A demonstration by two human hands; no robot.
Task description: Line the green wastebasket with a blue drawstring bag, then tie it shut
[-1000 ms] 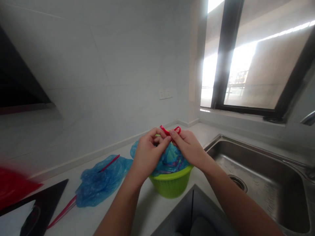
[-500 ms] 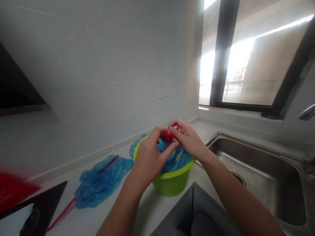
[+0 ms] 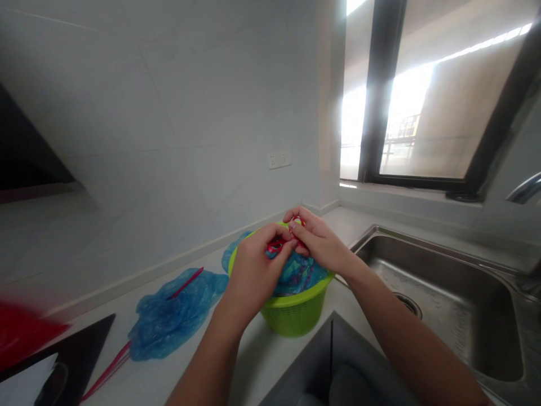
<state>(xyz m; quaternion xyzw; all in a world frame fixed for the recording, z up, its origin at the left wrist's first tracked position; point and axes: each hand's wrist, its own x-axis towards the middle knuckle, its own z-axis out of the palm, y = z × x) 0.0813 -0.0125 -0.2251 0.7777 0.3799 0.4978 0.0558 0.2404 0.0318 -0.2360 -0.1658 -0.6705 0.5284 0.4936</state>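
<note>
A green plastic basket stands on the counter, with a blue plastic bag lining or filling it. Above the basket's opening, the fingers of my left hand are pinched on a red drawstring of that bag. My right hand grips the same string, and a red loop shows between its fingers. Both hands meet fingertip to fingertip, hiding part of the string. To the left lies a crumpled blue plastic bag with a red drawstring sticking out.
A steel sink with a tap is at the right. Behind the basket some blue film touches the wall side. At far left are a black cooktop and a blurred red object. A dark grey panel fills the bottom middle.
My hands have drawn closer together at the fingertips. The red string now forms a loop by my left fingers, and the loop at my right hand looks smaller.
</note>
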